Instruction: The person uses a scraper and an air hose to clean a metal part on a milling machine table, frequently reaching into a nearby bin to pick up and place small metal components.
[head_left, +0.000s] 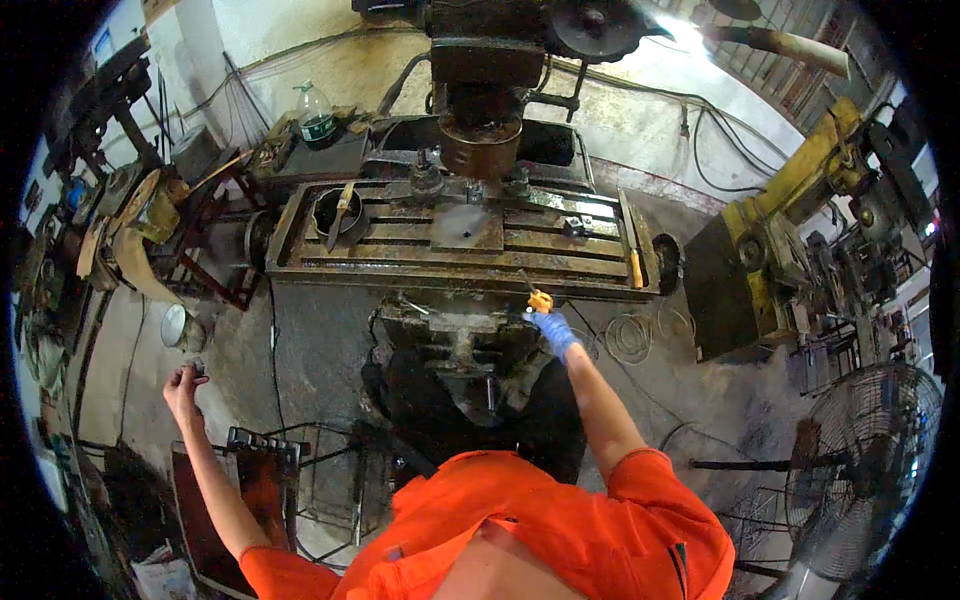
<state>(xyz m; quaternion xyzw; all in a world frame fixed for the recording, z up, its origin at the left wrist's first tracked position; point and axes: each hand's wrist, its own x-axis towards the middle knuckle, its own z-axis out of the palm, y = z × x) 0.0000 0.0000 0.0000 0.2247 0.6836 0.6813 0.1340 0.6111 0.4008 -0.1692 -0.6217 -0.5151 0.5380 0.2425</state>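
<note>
My left hand [183, 392] is bare and held out at the left, its fingers pinched on a small dark block [198, 369]. My right hand [553, 330], in a blue glove, is closed around a yellow-handled tool [541, 300] with a thin dark shaft; its exact kind is unclear. That shaft points toward the front edge of the slotted milling machine table [440, 277]. On the table, a square metal plate [450, 228] lies under the machine's head [482, 145]. A round dark pot [353, 226] holding a brush [342, 210] stands on the left.
A file with an orange handle [636, 268] and a small dark block [577, 226] lie on the table's right part. A large caged fan [850, 470] stands at lower right. Left are a pale bucket [173, 325] and a clear bottle [316, 118]. Coiled cable [628, 340] lies on the floor.
</note>
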